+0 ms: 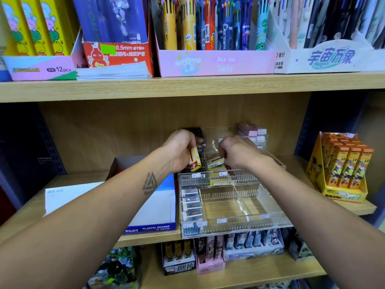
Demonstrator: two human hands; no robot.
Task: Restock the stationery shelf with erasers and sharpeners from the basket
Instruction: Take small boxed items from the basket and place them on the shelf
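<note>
Over acrylic tray point(233, 180): hands point(181, 149) seemingly gripping erasers point(195, 160).

Tiered tray point(229, 224) on shelf point(343, 207); eraser carton point(154, 227) left, display box point(341, 170) right.

Matt wood-grain shelf point(187, 88) — clear glossy plastic organiser point(235, 224) — printed card boxes point(214, 63)
</note>
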